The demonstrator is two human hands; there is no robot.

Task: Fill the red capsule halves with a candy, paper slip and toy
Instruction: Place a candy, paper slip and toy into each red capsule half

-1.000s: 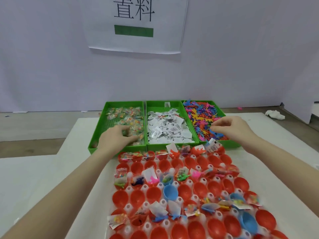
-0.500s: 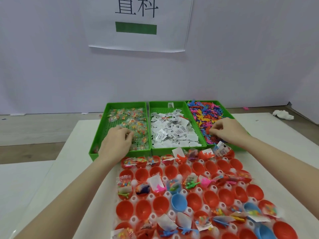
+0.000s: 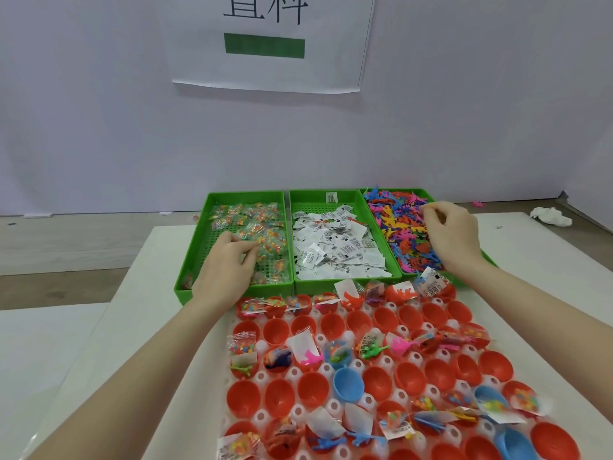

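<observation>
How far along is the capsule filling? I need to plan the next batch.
Partly done. Many red capsule halves in the holder already show candy, slips or toys. Right now the left hand is in the candy tray and the right hand is picking in the toy tray. Still left: plenty of empty red halves, especially the second and fourth rows.

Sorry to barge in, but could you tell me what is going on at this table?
A person is filling red capsule halves set in a clear holder. The left hand reaches into the green tray of candy packets, and the right hand picks among the coloured toys in the right tray. The paper slips lie untouched in the middle tray. Some halves are already filled, many are empty.
</observation>
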